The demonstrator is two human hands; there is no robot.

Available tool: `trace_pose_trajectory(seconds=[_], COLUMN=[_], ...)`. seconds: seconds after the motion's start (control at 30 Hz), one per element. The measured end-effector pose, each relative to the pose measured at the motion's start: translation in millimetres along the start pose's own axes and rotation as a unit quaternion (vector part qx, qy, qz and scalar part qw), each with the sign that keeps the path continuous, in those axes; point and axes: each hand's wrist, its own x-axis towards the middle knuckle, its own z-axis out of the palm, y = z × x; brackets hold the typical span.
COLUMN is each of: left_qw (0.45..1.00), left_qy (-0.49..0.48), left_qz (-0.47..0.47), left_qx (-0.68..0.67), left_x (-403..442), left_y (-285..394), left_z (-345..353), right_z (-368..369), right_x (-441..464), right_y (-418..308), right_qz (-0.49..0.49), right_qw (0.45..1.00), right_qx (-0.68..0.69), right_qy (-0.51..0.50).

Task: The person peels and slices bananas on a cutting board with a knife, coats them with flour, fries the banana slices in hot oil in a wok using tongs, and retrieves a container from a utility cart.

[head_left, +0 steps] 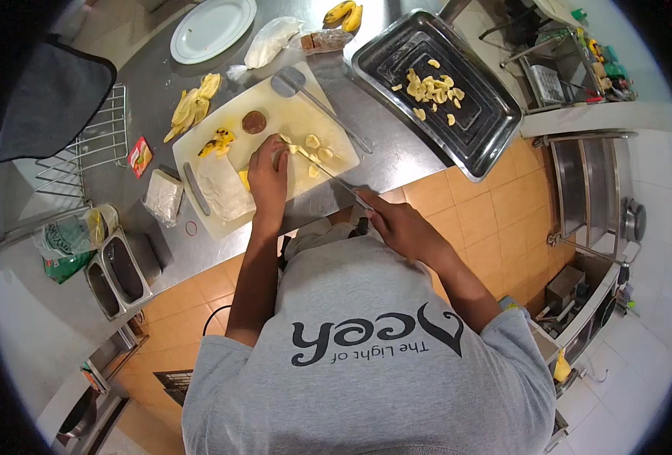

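A white cutting board [226,114] lies on the steel table. My left hand [268,174] is closed round a piece of banana [281,158] over the board. In my right hand [404,227] is a knife [334,179], its blade reaching to the banana beside my left fingertips. Cut banana slices [313,142] lie just right of the blade. Also on the board are a round brown disc [254,122], a banana peel [217,142], a flat white sheet [223,188] and a grey scraper [294,81].
A black tray [385,57] with several banana slices [434,89] stands at the right. Behind the board are a white plate [213,30], whole bananas [343,14] and plastic bags [272,42]. More peels [192,108] and a wrapped white block [163,197] lie at the left.
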Motion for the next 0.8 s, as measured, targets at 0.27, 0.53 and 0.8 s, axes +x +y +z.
trace_pose_trajectory(seconds=[0.27, 0.53, 0.8], left_qw=[1.000, 0.995, 0.997], left_qy=[0.006, 0.004, -0.040], left_qz=[-0.022, -0.046, 0.042], left_qx=[-0.021, -0.084, 0.047], left_x=[0.7, 3.0, 15.1], left_y=[-5.1, -6.8, 10.9], left_z=[6.8, 3.2, -2.8], right_z=[-1.2, -25.6, -51.5], right_x=[-14.3, -39.5, -59.6], right_y=[17.6, 16.2, 18.6], right_qz=[-0.046, -0.002, -0.016], right_qw=[0.998, 1.000, 0.993], right_qx=[0.035, -0.025, -0.103], right_qy=[0.027, 0.004, 0.063])
